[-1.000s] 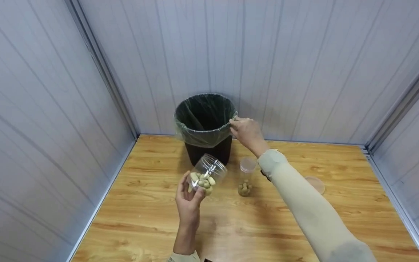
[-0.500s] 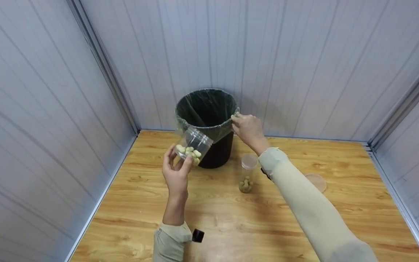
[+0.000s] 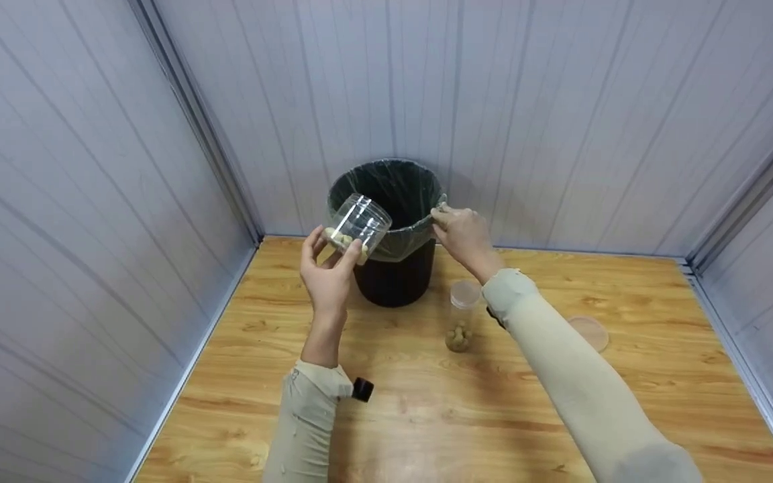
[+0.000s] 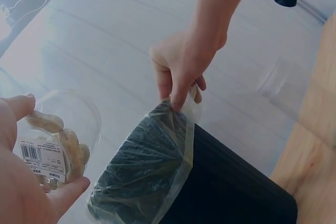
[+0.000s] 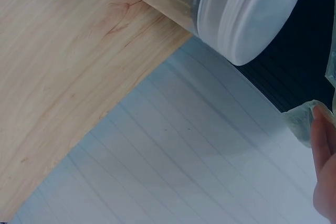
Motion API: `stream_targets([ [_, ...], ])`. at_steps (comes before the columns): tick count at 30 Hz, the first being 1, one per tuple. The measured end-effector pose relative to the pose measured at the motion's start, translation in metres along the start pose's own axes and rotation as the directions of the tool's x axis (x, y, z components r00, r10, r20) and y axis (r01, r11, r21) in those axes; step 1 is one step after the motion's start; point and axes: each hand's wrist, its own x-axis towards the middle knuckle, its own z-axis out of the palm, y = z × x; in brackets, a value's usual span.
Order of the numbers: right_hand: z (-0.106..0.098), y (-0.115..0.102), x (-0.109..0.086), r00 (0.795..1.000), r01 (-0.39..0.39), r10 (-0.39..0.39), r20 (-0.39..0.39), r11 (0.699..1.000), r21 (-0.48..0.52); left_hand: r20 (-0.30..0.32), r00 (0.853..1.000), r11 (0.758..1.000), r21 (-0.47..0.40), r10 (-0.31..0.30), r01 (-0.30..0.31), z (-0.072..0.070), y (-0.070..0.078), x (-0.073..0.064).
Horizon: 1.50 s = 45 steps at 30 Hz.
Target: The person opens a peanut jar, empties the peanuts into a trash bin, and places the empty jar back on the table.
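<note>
My left hand point(image 3: 326, 285) grips a clear plastic jar point(image 3: 368, 220) by its base, fingers on one side and thumb on the other. The jar is tilted, its open mouth up and toward a black trash bin point(image 3: 393, 283), and it overlaps the bin's near left rim in the head view. Unshelled peanuts point(image 4: 73, 148) lie low in the jar, behind a barcode label point(image 4: 43, 158) in the left wrist view. With its fingertips, my right hand point(image 3: 467, 238) pinches the edge of the clear bin liner point(image 4: 149, 166) at the bin's right rim.
A taller lidded jar point(image 3: 460, 320) with brownish pieces at its bottom stands upright right of the bin, under my right forearm. A round translucent lid point(image 3: 591, 333) lies farther right on the wood-look surface point(image 3: 427, 416). A panelled wall point(image 3: 561, 134) rises behind the bin.
My left hand has carried the jar forward and up, from in front of the bin to its near left rim. My right hand keeps its pinch on the liner.
</note>
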Motion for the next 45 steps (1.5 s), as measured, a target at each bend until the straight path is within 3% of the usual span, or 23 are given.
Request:
stream_targets([
  [7, -0.002, -0.002, 0.000, 1.000, 0.011, -0.010, -0.017, 0.999, 0.032, -0.001, 0.999, 0.999, -0.028, 0.038, -0.038, 0.016, 0.004, 0.009],
  [11, -0.001, -0.003, -0.002, 1.000, 0.012, -0.012, -0.019, 1.000, 0.026, -0.008, 0.997, 0.996, 0.048, 0.077, -0.076, 0.022, 0.008, 0.011],
  [17, -0.002, -0.006, -0.006, 1.000, 0.010, -0.009, -0.019, 1.000, 0.027, 0.018, 0.978, 0.946, 0.249, 0.207, -0.205, 0.024, 0.016, 0.013],
  [25, -0.005, -0.010, -0.004, 1.000, -0.009, 0.009, -0.010, 0.998, 0.059, 0.050, 0.948, 0.908, 0.274, 0.315, -0.317, 0.023, 0.024, 0.017],
  [31, -0.007, -0.011, -0.007, 1.000, -0.003, 0.003, -0.005, 0.998, 0.059, 0.116, 0.923, 0.842, 0.382, 0.367, -0.382, 0.021, 0.030, 0.020],
  [38, -0.002, -0.012, -0.010, 1.000, -0.010, 0.011, -0.009, 0.997, 0.070, 0.218, 0.885, 0.722, 0.514, 0.412, -0.463, 0.021, 0.033, 0.024],
  [41, 0.000, -0.012, -0.011, 1.000, -0.008, 0.009, -0.011, 0.997, 0.079, 0.223, 0.881, 0.704, 0.534, 0.418, -0.469, 0.022, 0.033, 0.025],
  [45, 0.001, -0.012, -0.014, 1.000, -0.011, 0.011, -0.002, 0.998, 0.067, 0.234, 0.891, 0.700, 0.554, 0.389, -0.450, 0.019, 0.029, 0.023],
])
